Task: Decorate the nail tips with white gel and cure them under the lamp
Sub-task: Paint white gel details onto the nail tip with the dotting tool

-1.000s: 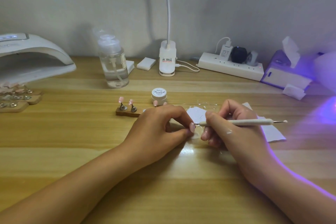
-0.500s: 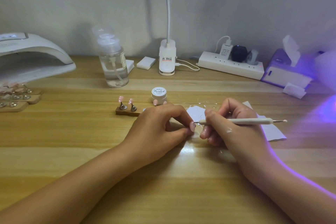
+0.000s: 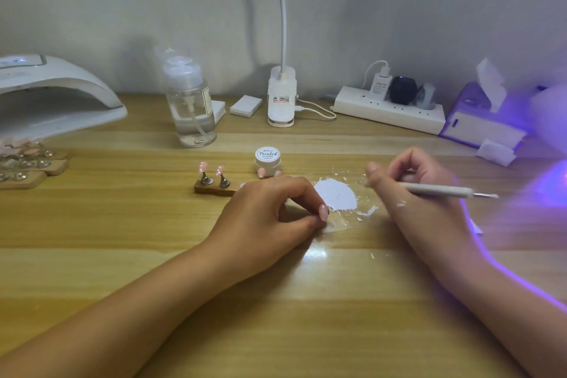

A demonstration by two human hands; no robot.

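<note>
1. The left hand (image 3: 270,212) rests on the tabletop (image 3: 122,255), its fingers pinching a pink nail tip (image 3: 323,212).
2. The right hand (image 3: 420,193) is clenched around a white pen tool (image 3: 438,191) and is blurred, apart from the nail tip.
3. A white gel patch (image 3: 336,198) lies just right of the nail tip.
4. The gel jar (image 3: 267,160) stands behind the left hand, beside a wooden stand (image 3: 214,186) holding two tips.
5. The curing lamp (image 3: 52,95) sits far left of the jar.
</note>
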